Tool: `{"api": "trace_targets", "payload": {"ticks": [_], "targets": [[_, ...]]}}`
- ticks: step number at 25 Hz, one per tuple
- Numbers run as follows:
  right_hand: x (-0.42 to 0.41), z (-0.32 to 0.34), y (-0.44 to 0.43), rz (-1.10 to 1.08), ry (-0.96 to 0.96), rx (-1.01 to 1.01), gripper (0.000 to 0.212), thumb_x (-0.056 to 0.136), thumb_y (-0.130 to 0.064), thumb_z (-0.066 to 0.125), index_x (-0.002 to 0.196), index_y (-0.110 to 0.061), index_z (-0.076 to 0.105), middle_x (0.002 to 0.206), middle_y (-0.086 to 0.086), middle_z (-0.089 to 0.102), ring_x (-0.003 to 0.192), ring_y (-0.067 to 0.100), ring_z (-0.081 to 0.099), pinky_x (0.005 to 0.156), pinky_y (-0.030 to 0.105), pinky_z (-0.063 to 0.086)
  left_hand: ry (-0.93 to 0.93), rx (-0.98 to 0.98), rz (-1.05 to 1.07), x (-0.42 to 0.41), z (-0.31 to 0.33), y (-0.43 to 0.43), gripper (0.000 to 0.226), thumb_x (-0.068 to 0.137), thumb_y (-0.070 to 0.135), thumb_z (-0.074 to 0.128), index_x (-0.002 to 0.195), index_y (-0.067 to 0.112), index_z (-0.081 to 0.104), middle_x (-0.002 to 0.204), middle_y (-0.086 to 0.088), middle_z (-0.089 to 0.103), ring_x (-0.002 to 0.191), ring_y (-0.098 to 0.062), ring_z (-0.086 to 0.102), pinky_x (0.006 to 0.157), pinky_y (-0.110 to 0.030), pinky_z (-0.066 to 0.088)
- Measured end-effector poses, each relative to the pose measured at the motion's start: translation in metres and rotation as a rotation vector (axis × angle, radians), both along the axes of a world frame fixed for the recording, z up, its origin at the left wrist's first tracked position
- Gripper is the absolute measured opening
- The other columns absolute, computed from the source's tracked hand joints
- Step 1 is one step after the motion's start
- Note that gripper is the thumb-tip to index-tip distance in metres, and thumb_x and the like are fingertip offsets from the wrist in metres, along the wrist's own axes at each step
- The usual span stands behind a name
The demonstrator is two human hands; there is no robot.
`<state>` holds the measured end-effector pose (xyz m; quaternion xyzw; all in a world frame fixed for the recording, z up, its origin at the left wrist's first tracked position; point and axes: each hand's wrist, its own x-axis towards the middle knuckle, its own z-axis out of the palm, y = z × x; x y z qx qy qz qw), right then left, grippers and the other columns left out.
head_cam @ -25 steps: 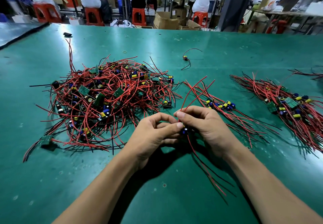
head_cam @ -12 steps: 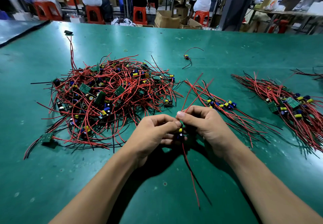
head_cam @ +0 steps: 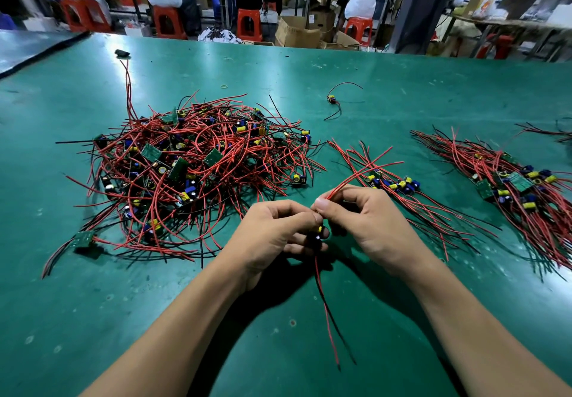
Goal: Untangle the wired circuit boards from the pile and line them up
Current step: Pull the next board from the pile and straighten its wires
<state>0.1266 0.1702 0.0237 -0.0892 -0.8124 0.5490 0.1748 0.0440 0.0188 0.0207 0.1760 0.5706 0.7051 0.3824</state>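
A tangled pile of wired circuit boards (head_cam: 192,173) with red and black wires lies on the green table at the left. Between my hands is one small wired board (head_cam: 318,235) with a yellow capacitor. My left hand (head_cam: 275,235) grips it from the left. My right hand (head_cam: 368,220) pinches its upper red wires, which stick up and to the right. Its lower red and black wires (head_cam: 328,313) hang toward me. A small lined-up row of boards (head_cam: 399,184) lies just beyond my right hand.
A larger lined-up bundle (head_cam: 523,189) lies at the right, more wires (head_cam: 554,132) at the right edge. One loose wired part (head_cam: 332,100) and a small ring (head_cam: 224,86) lie farther back. A black part (head_cam: 122,53) on a red wire sits far left. People sit beyond the table.
The lower wires of the held board have swung left and now hang straighter toward me. Both hands stay close together in about the same place.
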Motion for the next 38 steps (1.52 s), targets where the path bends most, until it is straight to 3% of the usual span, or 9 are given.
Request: {"api": "trace_targets", "payload": {"ticks": [5, 9, 12, 16, 20, 26, 31, 36, 38], "targets": [[-0.003, -0.007, -0.005, -0.057, -0.018, -0.162, 0.027, 0.088, -0.034, 0.071, 0.084, -0.008, 0.077, 0.069, 0.009, 0.067, 0.063, 0.013, 0.05, 0.063, 0.033, 0.043, 0.033, -0.016, -0.019, 0.0, -0.001, 0.003, 0.014, 0.086, 0.002, 0.067, 0.074, 0.006, 0.071, 0.068, -0.016, 0.069, 0.053, -0.026, 0.067, 0.044, -0.018, 0.047], [-0.011, -0.013, -0.009, -0.133, -0.06, -0.453, 0.024, 0.079, -0.034, 0.078, 0.076, -0.01, 0.075, 0.06, 0.001, 0.055, 0.044, 0.008, 0.04, 0.042, 0.018, 0.032, 0.08, -0.031, -0.018, -0.001, -0.002, 0.003, 0.011, 0.087, 0.003, 0.066, 0.078, 0.003, 0.072, 0.07, -0.017, 0.07, 0.054, -0.025, 0.068, 0.045, -0.017, 0.047], [-0.018, -0.014, -0.009, -0.165, -0.077, -0.587, 0.026, 0.071, -0.038, 0.079, 0.074, -0.013, 0.074, 0.056, -0.003, 0.047, 0.04, 0.007, 0.034, 0.044, 0.021, 0.019, 0.106, -0.032, -0.042, -0.003, -0.003, 0.002, 0.017, 0.086, 0.0, 0.065, 0.072, 0.006, 0.073, 0.069, -0.017, 0.069, 0.052, -0.023, 0.066, 0.046, -0.019, 0.048], [-0.027, -0.009, 0.001, -0.25, -0.005, -0.814, 0.022, 0.088, -0.022, 0.07, 0.073, -0.006, 0.067, 0.057, -0.003, 0.045, 0.036, 0.004, 0.031, 0.036, 0.017, 0.025, 0.154, -0.033, -0.116, -0.003, -0.003, 0.001, 0.012, 0.076, 0.005, 0.067, 0.067, 0.01, 0.073, 0.066, -0.012, 0.066, 0.051, -0.02, 0.062, 0.055, -0.026, 0.052], [-0.027, -0.002, 0.014, -0.266, 0.027, -1.122, 0.03, 0.095, -0.021, 0.063, 0.07, -0.006, 0.06, 0.053, -0.004, 0.041, 0.032, 0.002, 0.027, 0.034, 0.013, 0.022, 0.181, -0.042, -0.153, -0.004, -0.003, 0.0, 0.017, 0.081, 0.002, 0.067, 0.067, 0.01, 0.073, 0.065, -0.01, 0.066, 0.052, -0.021, 0.063, 0.057, -0.027, 0.052], [-0.026, 0.006, 0.02, -0.305, 0.126, -1.275, 0.031, 0.092, -0.015, 0.064, 0.062, -0.008, 0.057, 0.047, -0.005, 0.039, 0.029, 0.002, 0.028, 0.032, 0.014, 0.024, 0.141, -0.053, -0.157, -0.004, 0.001, 0.0, 0.008, 0.071, 0.01, 0.068, 0.064, 0.01, 0.072, 0.068, -0.014, 0.066, 0.052, -0.024, 0.063, 0.054, -0.027, 0.053], [-0.023, 0.006, 0.023, -0.198, 0.078, -1.358, 0.03, 0.077, -0.015, 0.062, 0.061, -0.019, 0.037, 0.045, -0.007, 0.026, 0.027, 0.006, 0.019, 0.031, 0.015, 0.016, 0.19, -0.063, -0.19, -0.003, 0.001, -0.001, 0.02, 0.084, -0.003, 0.064, 0.068, 0.006, 0.072, 0.063, -0.012, 0.066, 0.052, -0.024, 0.063, 0.054, -0.027, 0.053], [-0.021, 0.009, 0.022, -0.236, 0.065, -1.227, 0.032, 0.079, -0.028, 0.071, 0.056, -0.013, 0.054, 0.053, -0.006, 0.033, 0.032, 0.003, 0.026, 0.034, 0.015, 0.022, 0.184, -0.057, -0.157, -0.004, -0.001, -0.002, 0.018, 0.084, -0.006, 0.062, 0.071, 0.002, 0.07, 0.063, -0.011, 0.065, 0.051, -0.023, 0.063, 0.052, -0.025, 0.052], [-0.022, 0.007, 0.023, -0.289, 0.062, -1.27, 0.037, 0.088, -0.025, 0.067, 0.057, -0.012, 0.051, 0.05, -0.006, 0.031, 0.03, 0.003, 0.024, 0.032, 0.015, 0.022, 0.176, -0.061, -0.156, -0.004, -0.002, -0.002, 0.016, 0.084, -0.005, 0.063, 0.071, 0.001, 0.07, 0.063, -0.011, 0.065, 0.051, -0.024, 0.063, 0.051, -0.024, 0.052]]}}
